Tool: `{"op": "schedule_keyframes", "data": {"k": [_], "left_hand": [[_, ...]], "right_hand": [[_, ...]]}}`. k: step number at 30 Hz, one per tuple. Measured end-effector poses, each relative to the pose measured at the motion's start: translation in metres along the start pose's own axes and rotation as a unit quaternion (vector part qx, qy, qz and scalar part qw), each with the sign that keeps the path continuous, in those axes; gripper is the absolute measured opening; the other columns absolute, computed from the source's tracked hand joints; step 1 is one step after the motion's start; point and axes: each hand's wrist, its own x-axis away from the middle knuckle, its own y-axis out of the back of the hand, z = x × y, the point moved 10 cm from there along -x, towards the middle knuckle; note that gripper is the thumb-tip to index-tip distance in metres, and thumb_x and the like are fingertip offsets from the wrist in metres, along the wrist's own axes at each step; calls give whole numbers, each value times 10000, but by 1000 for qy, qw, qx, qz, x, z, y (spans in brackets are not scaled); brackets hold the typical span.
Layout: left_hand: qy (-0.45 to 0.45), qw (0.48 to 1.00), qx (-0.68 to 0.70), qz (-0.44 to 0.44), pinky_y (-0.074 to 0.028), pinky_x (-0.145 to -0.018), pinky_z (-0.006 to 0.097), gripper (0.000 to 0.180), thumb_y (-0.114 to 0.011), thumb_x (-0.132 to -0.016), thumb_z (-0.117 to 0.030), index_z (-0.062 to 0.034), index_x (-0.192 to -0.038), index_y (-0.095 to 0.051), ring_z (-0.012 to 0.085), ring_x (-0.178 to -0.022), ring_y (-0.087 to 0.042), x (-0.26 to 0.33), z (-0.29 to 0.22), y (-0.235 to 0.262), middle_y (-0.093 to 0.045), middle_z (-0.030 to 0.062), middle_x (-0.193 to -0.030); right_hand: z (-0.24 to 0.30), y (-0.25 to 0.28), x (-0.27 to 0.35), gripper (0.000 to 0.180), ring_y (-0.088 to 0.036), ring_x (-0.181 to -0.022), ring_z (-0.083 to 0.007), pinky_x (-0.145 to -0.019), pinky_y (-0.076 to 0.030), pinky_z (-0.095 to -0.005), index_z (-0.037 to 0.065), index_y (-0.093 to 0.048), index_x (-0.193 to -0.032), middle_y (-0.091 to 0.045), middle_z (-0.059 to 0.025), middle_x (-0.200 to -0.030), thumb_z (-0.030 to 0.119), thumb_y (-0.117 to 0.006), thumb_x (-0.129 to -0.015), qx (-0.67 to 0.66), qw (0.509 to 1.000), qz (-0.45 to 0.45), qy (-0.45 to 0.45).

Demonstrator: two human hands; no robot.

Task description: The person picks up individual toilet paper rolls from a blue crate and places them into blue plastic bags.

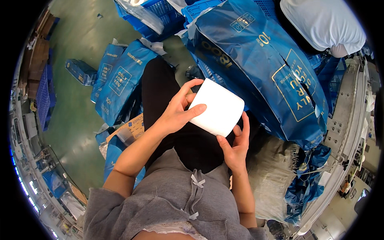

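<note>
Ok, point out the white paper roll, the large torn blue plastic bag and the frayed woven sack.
White paper roll (217, 107): head view, middle of its upward-facing side.
Large torn blue plastic bag (255, 71): head view, plain blue part of its side.
Frayed woven sack (270, 176): head view, middle of its pale fabric.

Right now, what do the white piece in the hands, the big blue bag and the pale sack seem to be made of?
White piece: probably paper, matt; its surface is even and without shine.
Blue bag: most likely thin plastic film, slightly glossy; it shows creases, highlights and a ragged split.
Pale sack: coarse woven fibre, dull; threads fray at its edge. Plastic or natural, I cannot tell.
</note>
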Motion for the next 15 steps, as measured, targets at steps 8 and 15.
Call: {"op": "schedule_keyframes", "data": {"k": [8, 15], "left_hand": [[-8, 996, -40, 74, -384, -917, 308, 824, -713, -784, -137, -62, -1429, -206, 157, -1034, -542, 7, 2, -14, -616, 98, -1065], [-43, 991, -93, 83, -336, -969, 365, 766, -689, -798, -172, -81, -1417, -246, 165, -1067, -530, 6, -1, -15, -637, 103, -1051]], "right_hand": [[-10, 18, -10, 778, -491, -1183, -238, -1016, -337, -355, 1, -189, -1425, -531, -188, -1250, 166, -671, -837, -241, 964, -88, -63], [-2, 15, -9, 799, -528, -1134, -219, -994, -360, -341, 10, -181, -1427, -571, -160, -1190, 119, -685, -817, -182, 980, -52, -65]]}}
